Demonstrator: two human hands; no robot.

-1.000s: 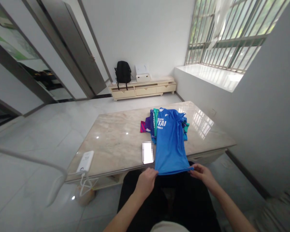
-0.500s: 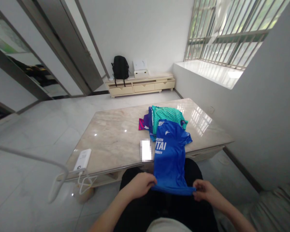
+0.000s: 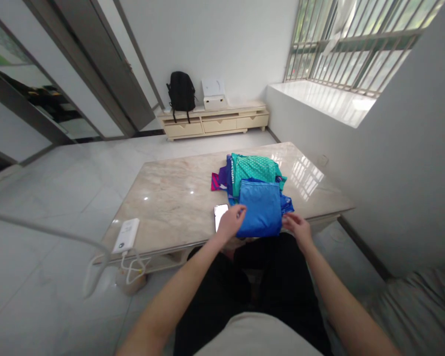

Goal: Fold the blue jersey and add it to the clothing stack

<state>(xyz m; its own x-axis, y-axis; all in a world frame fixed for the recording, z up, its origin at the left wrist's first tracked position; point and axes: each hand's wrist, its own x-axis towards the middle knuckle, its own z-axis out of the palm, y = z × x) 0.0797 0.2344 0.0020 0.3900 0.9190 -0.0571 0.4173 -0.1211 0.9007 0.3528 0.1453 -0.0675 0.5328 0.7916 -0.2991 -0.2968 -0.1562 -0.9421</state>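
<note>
We take this for a home, most likely a living room. We see a low marble-topped coffee table (image 3: 170, 207) on a glossy tiled floor (image 3: 59, 198), a cream TV cabinet (image 3: 211, 124) with drawers against the bare white wall, a black backpack (image 3: 180, 92) and a white box (image 3: 214, 101) resting on it, a barred window (image 3: 356, 44) above a deep sill, and sliding doors (image 3: 77, 74) at the left.
</note>
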